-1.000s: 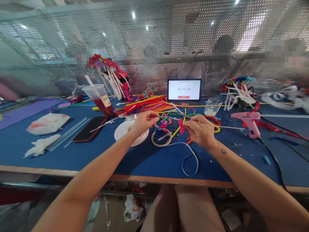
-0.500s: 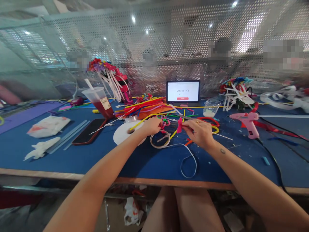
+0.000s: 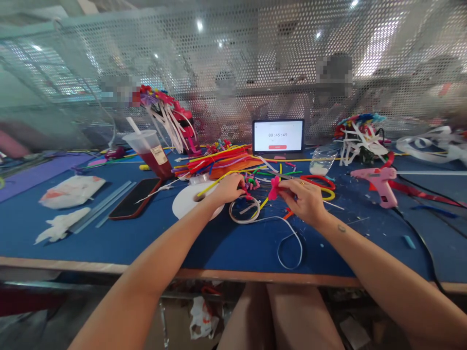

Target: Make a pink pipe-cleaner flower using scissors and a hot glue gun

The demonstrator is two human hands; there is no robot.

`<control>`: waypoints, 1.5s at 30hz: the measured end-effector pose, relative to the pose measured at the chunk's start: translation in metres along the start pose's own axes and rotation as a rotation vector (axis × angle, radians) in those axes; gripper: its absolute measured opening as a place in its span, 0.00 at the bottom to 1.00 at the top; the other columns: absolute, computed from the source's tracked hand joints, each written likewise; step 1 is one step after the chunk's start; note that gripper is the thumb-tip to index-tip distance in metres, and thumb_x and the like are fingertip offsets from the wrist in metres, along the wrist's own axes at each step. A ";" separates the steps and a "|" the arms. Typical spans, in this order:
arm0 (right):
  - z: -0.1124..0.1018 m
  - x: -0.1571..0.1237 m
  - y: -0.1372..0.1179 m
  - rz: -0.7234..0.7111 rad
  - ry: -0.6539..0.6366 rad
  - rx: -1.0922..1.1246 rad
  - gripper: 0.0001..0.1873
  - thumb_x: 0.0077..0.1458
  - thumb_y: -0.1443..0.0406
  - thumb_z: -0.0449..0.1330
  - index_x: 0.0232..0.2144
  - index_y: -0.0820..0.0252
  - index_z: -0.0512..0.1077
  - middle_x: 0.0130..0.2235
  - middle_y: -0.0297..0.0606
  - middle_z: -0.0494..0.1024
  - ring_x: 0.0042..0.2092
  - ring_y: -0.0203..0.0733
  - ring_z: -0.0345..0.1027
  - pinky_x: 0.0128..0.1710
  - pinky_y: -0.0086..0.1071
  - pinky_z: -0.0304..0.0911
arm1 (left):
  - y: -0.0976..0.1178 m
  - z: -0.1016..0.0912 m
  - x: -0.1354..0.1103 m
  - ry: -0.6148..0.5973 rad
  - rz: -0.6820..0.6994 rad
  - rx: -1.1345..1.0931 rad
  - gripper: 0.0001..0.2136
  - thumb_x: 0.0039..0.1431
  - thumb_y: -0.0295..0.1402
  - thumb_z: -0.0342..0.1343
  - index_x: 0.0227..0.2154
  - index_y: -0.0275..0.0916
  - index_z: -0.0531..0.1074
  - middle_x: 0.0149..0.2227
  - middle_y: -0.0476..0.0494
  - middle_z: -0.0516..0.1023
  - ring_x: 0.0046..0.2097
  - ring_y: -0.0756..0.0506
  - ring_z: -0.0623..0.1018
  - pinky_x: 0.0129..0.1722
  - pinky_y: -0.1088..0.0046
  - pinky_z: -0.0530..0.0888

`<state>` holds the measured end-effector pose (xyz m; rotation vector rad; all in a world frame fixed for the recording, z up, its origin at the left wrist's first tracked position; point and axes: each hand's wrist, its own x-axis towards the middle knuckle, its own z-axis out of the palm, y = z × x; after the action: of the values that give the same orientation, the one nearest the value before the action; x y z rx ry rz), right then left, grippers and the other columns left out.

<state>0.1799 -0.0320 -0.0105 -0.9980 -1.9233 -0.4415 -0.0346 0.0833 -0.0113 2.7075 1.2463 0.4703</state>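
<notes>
Between the thumb and fingers of my right hand [image 3: 304, 198] is a bright pink pipe-cleaner bow [image 3: 274, 188], held just above the table. My left hand [image 3: 229, 188] is closed at a small cluster of coloured pipe-cleaner pieces [image 3: 251, 183]; its fingertips partly hide what they pinch. Below the hands lies a loose coil of narrow white ribbon [image 3: 243, 219], its tail looping to the right. A white disc-shaped spool [image 3: 182, 203] rests under my left forearm. Red-handled scissors [image 3: 323, 181] lie behind my right hand.
A pink glue gun [image 3: 381, 184] with a black cord lies at right. Behind are a pipe-cleaner bundle [image 3: 215, 163], a tablet timer [image 3: 278, 136] and a plastic bag [image 3: 321, 163]. At left stand a drink cup [image 3: 153, 155], a phone [image 3: 134, 198] and glue sticks [image 3: 104, 204].
My right hand and the pink bow have shifted slightly rightward, and the bow has turned to show its lobes more. My left hand stays at the coloured cluster.
</notes>
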 end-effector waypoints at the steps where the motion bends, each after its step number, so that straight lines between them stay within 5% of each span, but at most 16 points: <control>1: 0.000 0.000 0.000 0.001 -0.006 0.000 0.08 0.58 0.65 0.54 0.34 0.58 0.72 0.27 0.33 0.77 0.28 0.34 0.69 0.28 0.26 0.61 | 0.001 -0.001 -0.001 0.013 0.008 -0.008 0.04 0.47 0.31 0.58 0.27 0.38 0.71 0.33 0.44 0.76 0.38 0.43 0.74 0.37 0.69 0.69; 5: 0.001 -0.002 0.001 0.002 -0.010 -0.033 0.07 0.58 0.64 0.54 0.33 0.57 0.73 0.27 0.33 0.77 0.29 0.34 0.70 0.29 0.26 0.61 | 0.004 -0.010 -0.006 0.117 0.022 -0.087 0.02 0.50 0.30 0.55 0.27 0.38 0.70 0.30 0.47 0.76 0.33 0.46 0.75 0.35 0.71 0.69; 9: 0.001 -0.003 0.002 0.002 -0.042 -0.082 0.09 0.59 0.63 0.54 0.32 0.56 0.73 0.25 0.32 0.76 0.27 0.33 0.68 0.27 0.25 0.58 | 0.012 -0.023 -0.012 0.392 0.069 -0.519 0.06 0.51 0.33 0.56 0.27 0.37 0.66 0.30 0.46 0.76 0.33 0.48 0.76 0.33 0.73 0.72; 12: 0.001 -0.004 0.001 0.001 -0.092 -0.129 0.11 0.59 0.63 0.52 0.31 0.57 0.73 0.24 0.33 0.76 0.28 0.34 0.68 0.26 0.26 0.55 | 0.024 -0.027 -0.017 0.437 0.083 -0.839 0.09 0.50 0.35 0.58 0.26 0.38 0.63 0.26 0.48 0.74 0.31 0.49 0.77 0.29 0.74 0.72; 16: 0.006 -0.006 -0.005 -0.003 -0.238 -0.182 0.11 0.59 0.63 0.52 0.30 0.57 0.73 0.24 0.34 0.75 0.30 0.36 0.68 0.25 0.28 0.51 | 0.040 -0.024 -0.023 0.361 0.114 -0.995 0.07 0.51 0.32 0.59 0.28 0.38 0.65 0.26 0.48 0.75 0.28 0.51 0.76 0.29 0.74 0.74; 21: 0.015 -0.007 -0.011 0.077 -0.544 -0.215 0.10 0.59 0.59 0.53 0.34 0.55 0.73 0.25 0.37 0.75 0.36 0.41 0.69 0.24 0.29 0.46 | 0.054 -0.021 -0.033 0.348 0.170 -0.833 0.05 0.54 0.32 0.57 0.31 0.37 0.68 0.27 0.48 0.77 0.27 0.52 0.77 0.28 0.77 0.75; 24: 0.016 -0.005 -0.008 0.133 -0.619 -0.135 0.15 0.56 0.53 0.55 0.37 0.55 0.73 0.28 0.39 0.76 0.40 0.44 0.68 0.26 0.29 0.51 | 0.060 -0.020 -0.038 0.389 0.246 -0.637 0.03 0.55 0.31 0.56 0.31 0.37 0.69 0.28 0.48 0.76 0.28 0.53 0.76 0.29 0.78 0.74; 34: 0.005 0.001 -0.006 0.134 -0.286 0.070 0.15 0.58 0.55 0.52 0.34 0.58 0.72 0.29 0.38 0.75 0.35 0.40 0.65 0.33 0.31 0.59 | 0.064 -0.012 -0.041 0.484 0.421 -0.256 0.02 0.56 0.28 0.53 0.32 0.38 0.70 0.29 0.48 0.77 0.29 0.53 0.75 0.29 0.79 0.71; 45: 0.006 -0.003 -0.024 0.116 -0.213 0.072 0.14 0.59 0.65 0.49 0.23 0.58 0.67 0.22 0.35 0.71 0.29 0.37 0.65 0.30 0.28 0.56 | 0.066 -0.001 -0.048 0.522 0.466 -0.095 0.06 0.57 0.28 0.51 0.34 0.38 0.72 0.31 0.46 0.78 0.33 0.51 0.77 0.34 0.78 0.73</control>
<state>0.1584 -0.0440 -0.0147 -1.1405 -2.0406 -0.2041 -0.0174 0.0038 -0.0052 2.8766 0.6168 1.3173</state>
